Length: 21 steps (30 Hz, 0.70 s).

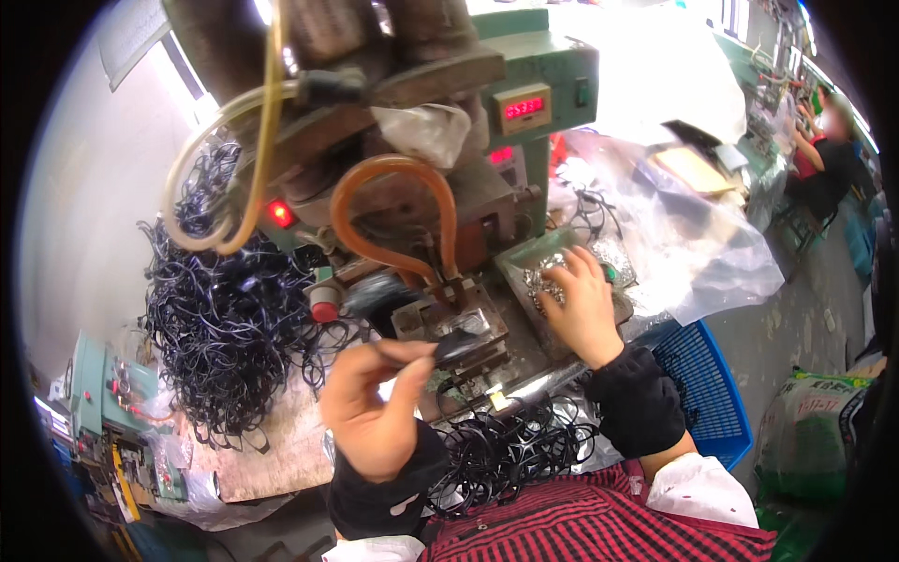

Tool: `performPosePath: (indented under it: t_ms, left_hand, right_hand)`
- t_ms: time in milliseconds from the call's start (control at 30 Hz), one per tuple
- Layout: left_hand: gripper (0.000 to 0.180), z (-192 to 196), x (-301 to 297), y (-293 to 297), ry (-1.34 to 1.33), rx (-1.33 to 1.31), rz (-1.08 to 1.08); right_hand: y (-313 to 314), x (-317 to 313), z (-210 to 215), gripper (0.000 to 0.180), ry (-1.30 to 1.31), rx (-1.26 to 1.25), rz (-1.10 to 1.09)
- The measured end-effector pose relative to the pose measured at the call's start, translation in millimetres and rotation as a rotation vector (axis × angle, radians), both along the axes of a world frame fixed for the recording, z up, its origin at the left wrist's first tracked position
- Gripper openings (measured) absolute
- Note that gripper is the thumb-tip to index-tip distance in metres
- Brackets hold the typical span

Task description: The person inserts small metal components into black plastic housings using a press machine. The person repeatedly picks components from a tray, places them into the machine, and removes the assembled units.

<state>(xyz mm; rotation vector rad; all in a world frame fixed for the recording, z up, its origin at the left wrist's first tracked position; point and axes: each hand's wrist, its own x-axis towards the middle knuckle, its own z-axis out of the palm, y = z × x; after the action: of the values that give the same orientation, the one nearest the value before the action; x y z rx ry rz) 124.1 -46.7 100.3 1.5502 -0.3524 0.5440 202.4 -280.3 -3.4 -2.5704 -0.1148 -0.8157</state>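
Note:
My left hand [376, 412] is closed, with thumb and forefinger pinching a small black piece [454, 345], blurred, possibly the end of a black cord. It is held at the front of a metal press block [478, 318] on the bench machine. Two orange hoses [393, 169] loop down to that block. My right hand [582, 309] reaches over a tray [513, 265] of small shiny metal parts [543, 279]. Its fingers are apart and slightly curled, their tips among the parts. Nothing shows between them.
Black looped cords [234, 318] are heaped at left, more [515, 445] lie before me. A red button [324, 309] sits left of the press, under the green machine housing [552, 84]. At right are plastic sheeting [693, 215] and a blue basket [707, 393]. Another person [824, 140] sits far right.

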Motion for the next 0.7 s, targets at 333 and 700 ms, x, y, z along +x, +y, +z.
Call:
performPosePath:
  t_ms: [333,700]
  left_hand:
    - [0.014,1.7,14.3,-14.3,0.065,0.120,-0.020]
    - [0.026,-47.4,-26.0,38.6,-0.266,0.389,0.629]
  right_hand:
    - [-17.3,18.4,-21.6,0.009,-0.060,0.207,0.164]
    - [-26.5,19.2,-21.1,0.017,-0.077,0.490,0.111]
